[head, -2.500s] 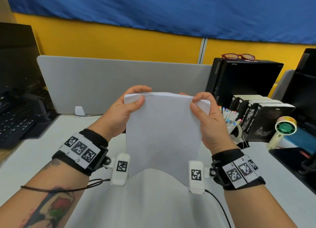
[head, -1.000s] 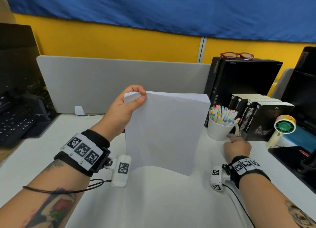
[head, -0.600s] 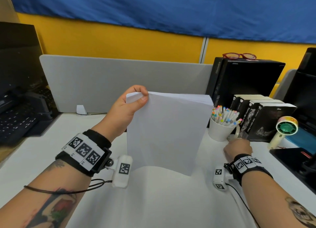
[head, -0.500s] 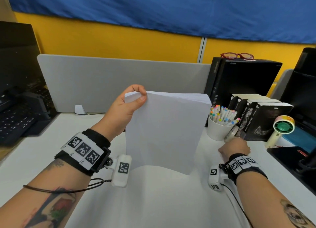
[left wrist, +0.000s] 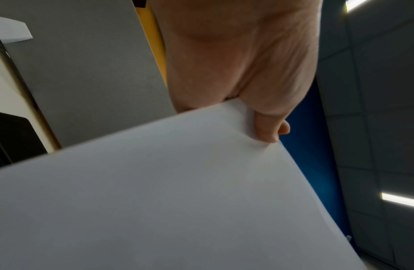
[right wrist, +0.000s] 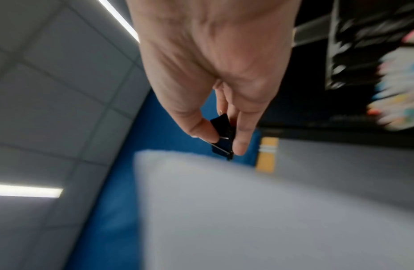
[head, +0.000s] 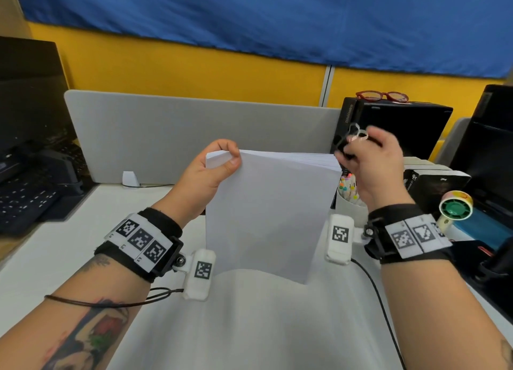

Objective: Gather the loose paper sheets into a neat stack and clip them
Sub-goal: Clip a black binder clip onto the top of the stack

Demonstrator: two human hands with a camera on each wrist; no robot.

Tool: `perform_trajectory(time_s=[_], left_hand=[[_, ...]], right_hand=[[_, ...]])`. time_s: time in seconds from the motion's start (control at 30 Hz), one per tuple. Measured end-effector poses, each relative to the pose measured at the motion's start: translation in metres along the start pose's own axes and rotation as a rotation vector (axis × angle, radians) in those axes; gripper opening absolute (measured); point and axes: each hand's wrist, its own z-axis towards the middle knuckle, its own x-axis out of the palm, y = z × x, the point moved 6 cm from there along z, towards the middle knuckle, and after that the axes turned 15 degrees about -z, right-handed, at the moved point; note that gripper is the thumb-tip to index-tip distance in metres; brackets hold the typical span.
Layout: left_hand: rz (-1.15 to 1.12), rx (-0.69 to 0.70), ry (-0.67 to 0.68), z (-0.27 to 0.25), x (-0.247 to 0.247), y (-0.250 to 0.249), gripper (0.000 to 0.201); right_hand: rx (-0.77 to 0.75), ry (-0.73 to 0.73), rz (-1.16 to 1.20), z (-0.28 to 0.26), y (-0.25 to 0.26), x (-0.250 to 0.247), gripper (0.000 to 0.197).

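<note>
A stack of white paper sheets (head: 266,214) stands upright on the white desk (head: 69,244), its lower edge resting there. My left hand (head: 219,158) pinches the stack's top left corner between thumb and fingers; the left wrist view shows the thumb on the paper stack (left wrist: 178,191). My right hand (head: 363,158) is raised just beside the top right corner and pinches a black binder clip (head: 348,143) with silver wire handles. In the right wrist view the binder clip (right wrist: 222,135) sits between thumb and fingers just above the blurred paper stack (right wrist: 247,210).
A white cup of coloured markers (head: 348,197) stands right of the stack, with black boxes (head: 433,186) and a small hand fan (head: 455,208) beyond. A grey divider (head: 194,136) runs behind. A keyboard (head: 25,203) lies at far left. Red glasses (head: 381,95) sit on a black case.
My right hand let go of the stack, went down to the desk by the marker cup, and has come up to the stack's top right corner holding a binder clip. The left hand kept its hold.
</note>
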Motion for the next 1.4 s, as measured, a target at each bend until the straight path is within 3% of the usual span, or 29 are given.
perform_trajectory(time_s=[0.13, 0.3, 0.43, 0.53, 0.63, 0.8, 0.97, 1.13, 1.23, 1.4], left_hand=[[-0.002, 0.005, 0.014, 0.001, -0.001, 0.0, 0.021], [0.013, 0.005, 0.028, 0.003, -0.003, 0.001, 0.026], [0.033, 0.024, 0.026, 0.004, -0.003, 0.0, 0.025], [0.047, 0.047, 0.03, 0.004, -0.003, -0.001, 0.025], [0.024, 0.031, 0.032, 0.005, -0.004, -0.001, 0.023], [-0.021, -0.025, 0.085, 0.006, -0.006, 0.0, 0.015], [-0.044, -0.016, 0.087, 0.009, -0.009, 0.003, 0.019], [-0.07, -0.038, 0.129, 0.01, -0.007, 0.003, 0.051], [-0.086, -0.076, 0.079, 0.009, -0.008, 0.005, 0.04], [-0.038, -0.08, 0.036, 0.007, -0.008, 0.004, 0.022]], right_hand=[[-0.19, 0.261, 0.094, -0.029, 0.072, 0.047, 0.051], [-0.203, 0.488, -0.065, -0.065, 0.092, 0.099, 0.048], [-0.092, 0.464, 0.009, -0.076, 0.078, 0.122, 0.055], [0.068, 0.478, 0.168, -0.082, 0.068, 0.135, 0.046], [0.122, 0.482, 0.31, -0.082, 0.064, 0.139, 0.036], [0.051, 0.468, 0.289, -0.08, 0.059, 0.138, 0.028], [-0.087, 0.454, 0.066, -0.078, 0.063, 0.138, 0.017], [-0.157, 0.428, -0.072, -0.081, 0.065, 0.148, 0.03], [-0.205, 0.342, -0.1, -0.08, 0.065, 0.152, 0.038], [-0.281, 0.263, -0.157, -0.081, 0.066, 0.158, 0.025]])
